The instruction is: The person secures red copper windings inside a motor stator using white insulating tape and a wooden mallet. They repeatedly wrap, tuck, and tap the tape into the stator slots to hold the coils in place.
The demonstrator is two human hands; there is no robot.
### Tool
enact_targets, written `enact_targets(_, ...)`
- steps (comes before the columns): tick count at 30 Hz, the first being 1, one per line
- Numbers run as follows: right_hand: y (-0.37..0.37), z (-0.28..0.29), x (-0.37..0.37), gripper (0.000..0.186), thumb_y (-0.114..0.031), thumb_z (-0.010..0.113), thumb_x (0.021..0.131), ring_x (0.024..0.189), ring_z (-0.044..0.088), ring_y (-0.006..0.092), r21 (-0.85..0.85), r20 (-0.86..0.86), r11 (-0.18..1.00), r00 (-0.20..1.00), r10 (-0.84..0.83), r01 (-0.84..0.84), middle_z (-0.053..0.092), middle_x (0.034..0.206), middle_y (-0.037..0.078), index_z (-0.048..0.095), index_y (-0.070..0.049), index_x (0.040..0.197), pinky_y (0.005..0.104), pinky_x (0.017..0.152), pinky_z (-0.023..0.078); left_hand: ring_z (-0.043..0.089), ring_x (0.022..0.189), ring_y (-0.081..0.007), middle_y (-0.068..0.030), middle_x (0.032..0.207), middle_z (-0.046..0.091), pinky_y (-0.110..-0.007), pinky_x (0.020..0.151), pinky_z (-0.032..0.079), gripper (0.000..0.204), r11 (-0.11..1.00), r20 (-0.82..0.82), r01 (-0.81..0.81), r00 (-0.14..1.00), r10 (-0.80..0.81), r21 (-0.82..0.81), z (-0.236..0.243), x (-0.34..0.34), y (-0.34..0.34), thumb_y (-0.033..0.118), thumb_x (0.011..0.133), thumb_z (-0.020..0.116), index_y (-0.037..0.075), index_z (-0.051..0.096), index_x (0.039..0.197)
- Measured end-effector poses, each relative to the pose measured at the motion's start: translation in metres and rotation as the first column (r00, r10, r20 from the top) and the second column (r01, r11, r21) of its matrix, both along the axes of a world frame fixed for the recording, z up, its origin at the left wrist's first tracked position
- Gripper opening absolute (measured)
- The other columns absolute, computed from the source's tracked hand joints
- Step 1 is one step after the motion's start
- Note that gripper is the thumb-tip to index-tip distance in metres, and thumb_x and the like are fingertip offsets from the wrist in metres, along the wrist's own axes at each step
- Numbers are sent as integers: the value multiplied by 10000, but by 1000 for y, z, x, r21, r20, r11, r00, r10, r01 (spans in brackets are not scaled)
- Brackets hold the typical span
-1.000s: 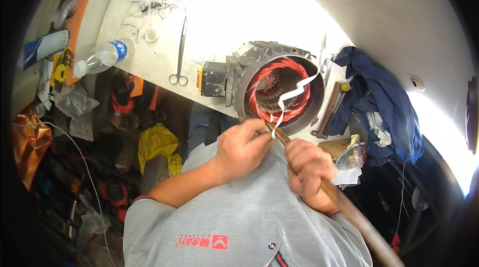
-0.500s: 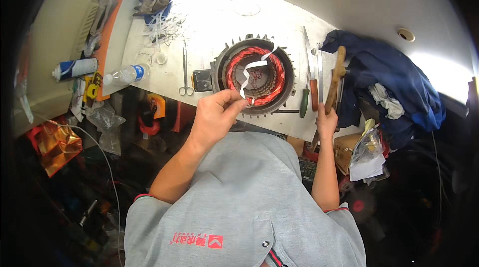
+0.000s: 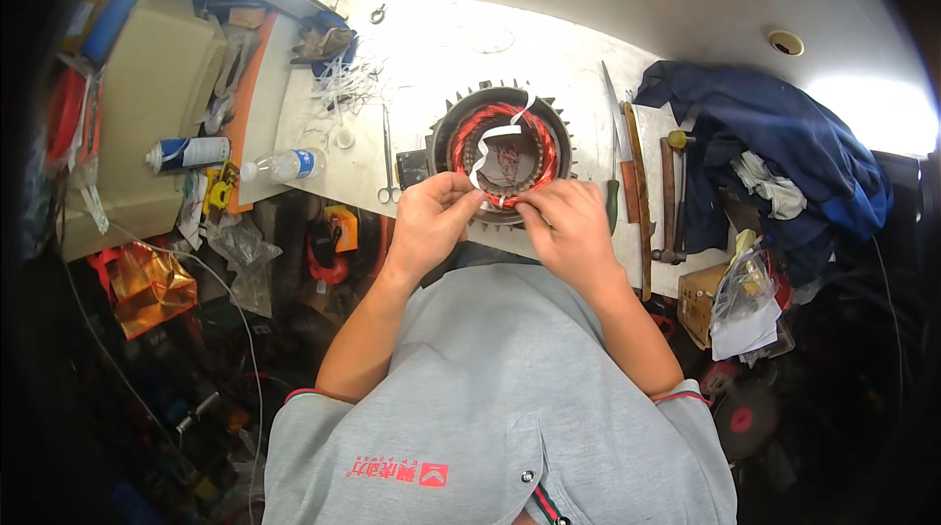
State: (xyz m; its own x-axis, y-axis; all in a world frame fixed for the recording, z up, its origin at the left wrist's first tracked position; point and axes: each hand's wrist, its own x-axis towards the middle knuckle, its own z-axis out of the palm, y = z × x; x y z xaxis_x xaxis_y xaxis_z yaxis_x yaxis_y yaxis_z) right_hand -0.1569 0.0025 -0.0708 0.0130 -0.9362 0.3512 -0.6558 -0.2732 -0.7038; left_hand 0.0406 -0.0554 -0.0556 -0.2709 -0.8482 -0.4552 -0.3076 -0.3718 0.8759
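Observation:
A finned metal motor housing [image 3: 437, 138] sits on the bench in front of me, with a ring of red windings [image 3: 541, 128] inside it. My left hand [image 3: 428, 216] pinches a white tape [image 3: 487, 141] at the near edge of the windings; the rest of the tape curls up across the opening. Just right of it, my right hand [image 3: 573, 231] has its thumb and fingers closed together at the windings. What it holds there, if anything, is too small to make out. A long wooden stick [image 3: 640, 182] lies on the bench right of the housing.
Left of the housing lie scissors [image 3: 387, 157], with a plastic bottle [image 3: 284, 166] farther left. A green-handled tool [image 3: 612, 206] and a hammer [image 3: 669, 221] rest on the right, beside dark blue cloth [image 3: 794, 123]. White scraps [image 3: 343, 84] lie at the back left.
My right hand has let go of the wooden stick, which now lies on the bench, and has moved left to the windings. The left hand keeps its pinch on the tape.

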Motion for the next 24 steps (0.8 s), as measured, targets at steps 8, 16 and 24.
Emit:
enact_targets(8,-50,36,10,383,-335,699,899,621,677,256,690,237,694,970,52,-206,666,623,139,709,30,787,367,576,516,694,689,-200,-139,807,715,-310,642,533,97,905,134,254,966,-221,-341,4,1,7,64,895,685,-12,678,954)
enact_targets(16,-33,25,-7,241,-210,585,983,536,484,47,584,811,662,360,-461,-469,691,791,74,654,21,965,212,464,353,714,726,-232,-123,896,729,-302,655,552,179,803,356,382,906,-229,-458,14,14,-10,26,875,686,14,660,1052)
enact_targets(24,30,56,-46,221,-180,525,1002,575,398,75,348,907,916,317,-277,-197,660,757,142,592,6,905,218,567,364,647,860,-261,-41,795,672,-398,674,560,122,565,914,759,405,-18,-325,9,-5,-30,63,815,612,108,652,922)
